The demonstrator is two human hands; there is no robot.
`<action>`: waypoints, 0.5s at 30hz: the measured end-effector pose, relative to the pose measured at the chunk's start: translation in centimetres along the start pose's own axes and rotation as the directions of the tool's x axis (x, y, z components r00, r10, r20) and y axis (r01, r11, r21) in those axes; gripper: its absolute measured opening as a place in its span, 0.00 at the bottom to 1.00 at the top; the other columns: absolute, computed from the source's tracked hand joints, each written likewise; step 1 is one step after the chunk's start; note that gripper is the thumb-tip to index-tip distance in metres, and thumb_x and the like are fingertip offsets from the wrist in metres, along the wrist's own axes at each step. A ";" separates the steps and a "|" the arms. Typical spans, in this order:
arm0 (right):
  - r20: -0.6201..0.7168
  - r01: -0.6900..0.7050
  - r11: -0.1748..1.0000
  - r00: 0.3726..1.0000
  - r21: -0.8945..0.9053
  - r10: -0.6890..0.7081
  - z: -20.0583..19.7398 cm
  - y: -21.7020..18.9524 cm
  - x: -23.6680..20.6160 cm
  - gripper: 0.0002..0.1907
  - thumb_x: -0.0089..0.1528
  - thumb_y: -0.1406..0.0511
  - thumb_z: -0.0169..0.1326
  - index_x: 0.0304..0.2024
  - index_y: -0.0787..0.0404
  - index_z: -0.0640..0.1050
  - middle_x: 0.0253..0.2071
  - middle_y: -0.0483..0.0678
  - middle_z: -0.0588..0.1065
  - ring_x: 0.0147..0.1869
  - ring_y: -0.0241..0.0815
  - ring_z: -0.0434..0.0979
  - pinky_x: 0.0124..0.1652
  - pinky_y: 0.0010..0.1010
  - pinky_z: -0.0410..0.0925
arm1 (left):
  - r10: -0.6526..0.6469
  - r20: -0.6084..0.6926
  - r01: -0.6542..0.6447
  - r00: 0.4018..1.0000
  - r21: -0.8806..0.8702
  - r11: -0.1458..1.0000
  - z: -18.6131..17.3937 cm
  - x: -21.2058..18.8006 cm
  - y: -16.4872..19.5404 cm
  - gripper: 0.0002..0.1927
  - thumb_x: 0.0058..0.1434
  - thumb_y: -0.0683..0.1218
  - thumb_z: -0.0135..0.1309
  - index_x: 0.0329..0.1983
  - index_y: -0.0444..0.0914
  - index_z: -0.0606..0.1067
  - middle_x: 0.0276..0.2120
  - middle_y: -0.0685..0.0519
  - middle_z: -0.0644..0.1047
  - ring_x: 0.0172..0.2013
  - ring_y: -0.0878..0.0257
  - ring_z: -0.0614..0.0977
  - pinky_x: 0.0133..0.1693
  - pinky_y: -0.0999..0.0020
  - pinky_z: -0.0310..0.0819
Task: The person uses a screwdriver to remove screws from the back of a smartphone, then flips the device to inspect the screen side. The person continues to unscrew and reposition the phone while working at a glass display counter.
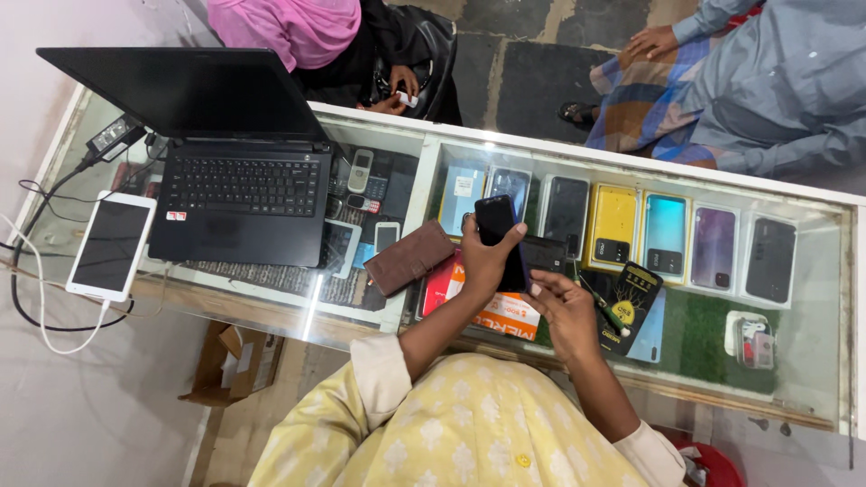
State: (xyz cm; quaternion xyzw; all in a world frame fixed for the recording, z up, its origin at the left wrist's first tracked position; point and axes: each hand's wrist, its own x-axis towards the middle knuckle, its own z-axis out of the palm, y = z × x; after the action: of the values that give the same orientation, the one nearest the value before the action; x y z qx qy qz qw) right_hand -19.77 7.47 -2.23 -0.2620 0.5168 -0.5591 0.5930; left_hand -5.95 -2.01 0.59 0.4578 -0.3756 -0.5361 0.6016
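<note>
Fingers (494,248) of your left hand (483,266) clamp the phone (499,236); right hand (564,311) pinches something tiny, unclear.
Thumb-edge grip only: it could slip onto the glass counter (379,316), wallet (408,258) at nine o'clock.

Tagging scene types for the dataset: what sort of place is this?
Most likely a small mobile phone shop. A glass display counter holds a row of boxed phones, an open laptop sits on top, and the left hand holds a dark phone.

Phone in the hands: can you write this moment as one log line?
left hand: holds dark phone upright | right hand: beside it, fingertips pinched | below: glass counter | left: brown wallet, laptop
</note>
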 end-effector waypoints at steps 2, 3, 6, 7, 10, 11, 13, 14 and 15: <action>-0.001 0.026 0.999 1.000 -0.020 -0.026 -0.3 0.2 0.3 0.14 0.62 0.76 0.56 0.52 0.74 0.77 0.46 0.54 0.78 0.48 0.40 0.81 0.53 0.35 0.77 | -0.073 -0.001 0.073 0.997 -0.001 0.997 0.2 0.2 -0.2 0.28 0.54 0.50 0.71 0.50 0.34 0.70 0.39 0.54 0.76 0.39 0.68 0.77 0.44 0.71 0.74; -0.002 0.038 0.999 0.999 -0.034 -0.038 -0.4 0.3 0.4 0.15 0.61 0.77 0.56 0.51 0.73 0.77 0.46 0.54 0.79 0.48 0.40 0.81 0.52 0.33 0.76 | -0.109 -0.003 0.109 0.994 0.001 0.994 0.3 0.3 -0.2 0.28 0.54 0.51 0.70 0.51 0.35 0.71 0.39 0.54 0.77 0.38 0.68 0.77 0.43 0.70 0.75; 0.001 0.078 0.991 0.997 -0.112 -0.078 -0.7 0.6 0.8 0.16 0.59 0.78 0.58 0.50 0.73 0.78 0.44 0.53 0.80 0.46 0.38 0.80 0.48 0.31 0.75 | -0.133 0.019 0.133 0.991 0.015 0.991 0.3 0.3 -0.1 0.27 0.54 0.51 0.69 0.51 0.35 0.72 0.40 0.54 0.78 0.39 0.68 0.78 0.44 0.71 0.75; 0.002 0.088 0.985 0.996 -0.145 -0.089 -0.8 0.7 0.9 0.16 0.58 0.79 0.59 0.50 0.72 0.79 0.43 0.53 0.80 0.45 0.38 0.80 0.47 0.30 0.75 | -0.132 0.026 0.131 0.991 0.026 0.991 0.4 0.3 0.0 0.27 0.54 0.51 0.69 0.51 0.35 0.72 0.40 0.54 0.78 0.39 0.68 0.78 0.44 0.71 0.75; 0.029 0.107 0.981 0.994 -0.159 -0.104 -1.3 1.0 1.5 0.15 0.59 0.79 0.59 0.49 0.71 0.80 0.42 0.50 0.81 0.45 0.36 0.80 0.47 0.28 0.75 | -0.128 0.047 0.126 0.991 0.043 0.991 0.5 0.3 0.2 0.26 0.55 0.51 0.69 0.51 0.35 0.73 0.40 0.54 0.78 0.39 0.68 0.78 0.45 0.71 0.75; 0.039 0.114 0.980 0.993 -0.166 -0.108 -1.4 1.1 1.6 0.15 0.58 0.79 0.59 0.49 0.71 0.80 0.42 0.51 0.80 0.45 0.36 0.79 0.47 0.28 0.74 | -0.127 0.057 0.125 0.990 0.037 0.991 0.5 0.4 0.3 0.26 0.55 0.51 0.69 0.50 0.35 0.73 0.40 0.54 0.78 0.39 0.68 0.78 0.45 0.71 0.75; 0.061 0.132 0.975 0.991 -0.179 -0.123 -1.7 1.2 1.9 0.16 0.58 0.79 0.60 0.49 0.71 0.80 0.42 0.51 0.80 0.45 0.36 0.79 0.47 0.28 0.74 | -0.127 0.072 0.125 0.989 0.035 0.992 0.5 0.5 0.2 0.26 0.55 0.51 0.69 0.50 0.34 0.73 0.39 0.54 0.78 0.39 0.68 0.78 0.44 0.71 0.75; 0.070 0.129 0.977 0.990 -0.170 -0.119 -1.8 1.2 2.0 0.16 0.58 0.79 0.59 0.49 0.70 0.80 0.42 0.51 0.80 0.46 0.36 0.79 0.47 0.28 0.74 | -0.133 0.076 0.130 0.988 0.042 0.991 0.6 0.5 0.1 0.26 0.55 0.51 0.69 0.50 0.34 0.73 0.39 0.54 0.78 0.38 0.68 0.78 0.44 0.71 0.75; 0.080 0.128 0.979 0.990 -0.161 -0.116 -1.8 1.1 2.1 0.16 0.58 0.79 0.59 0.49 0.70 0.80 0.42 0.51 0.80 0.46 0.36 0.79 0.47 0.27 0.73 | -0.136 0.081 0.133 0.987 0.048 0.990 0.5 0.5 0.0 0.26 0.55 0.51 0.69 0.50 0.34 0.72 0.39 0.54 0.78 0.38 0.68 0.79 0.44 0.71 0.75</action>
State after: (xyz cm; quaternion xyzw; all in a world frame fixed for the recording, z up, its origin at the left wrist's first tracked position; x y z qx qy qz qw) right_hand -21.29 6.29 -4.51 -0.3614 0.5233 -0.5400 0.5514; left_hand -6.37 -2.59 0.76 0.4717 -0.3801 -0.5862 0.5379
